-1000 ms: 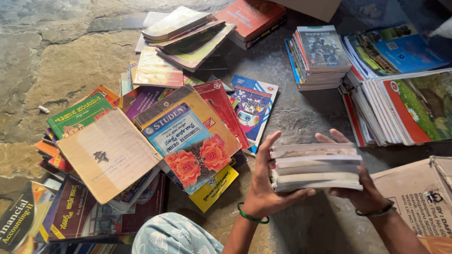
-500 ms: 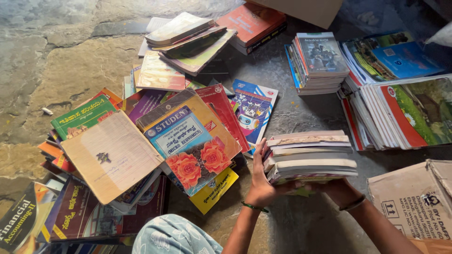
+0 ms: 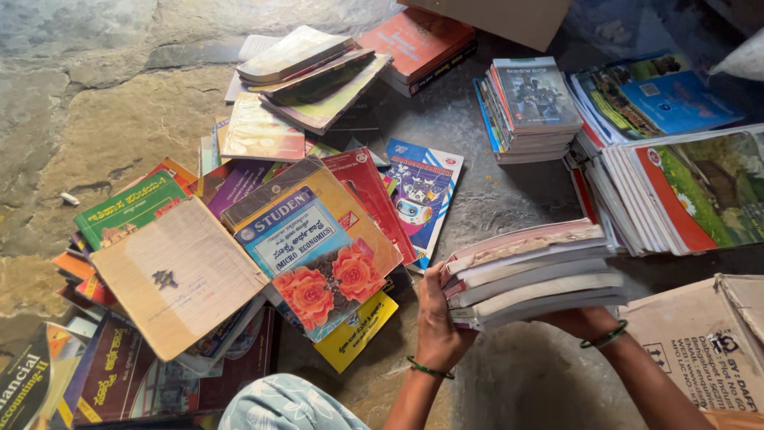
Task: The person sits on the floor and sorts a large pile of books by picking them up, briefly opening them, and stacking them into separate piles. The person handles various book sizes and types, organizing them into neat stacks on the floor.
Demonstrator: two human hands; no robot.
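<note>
Your left hand (image 3: 436,322) clasps the spine end of the stack of books (image 3: 532,271), fingers wrapped around it; your right hand (image 3: 585,320) supports it from beneath, fingers hidden. The stack's long axis runs left-right above the stone floor (image 3: 95,119).

A rough stone floor (image 3: 103,119) of mottled grey and tan fills the scene, darker and greyer toward the right. Loose paperback books (image 3: 263,263) in many colours lie scattered across its left side. Neat upright stacks of thin booklets (image 3: 533,103) stand at the upper right. A brown cardboard box (image 3: 700,342) sits at the lower right. Soft daylight falls from the upper left.
</note>
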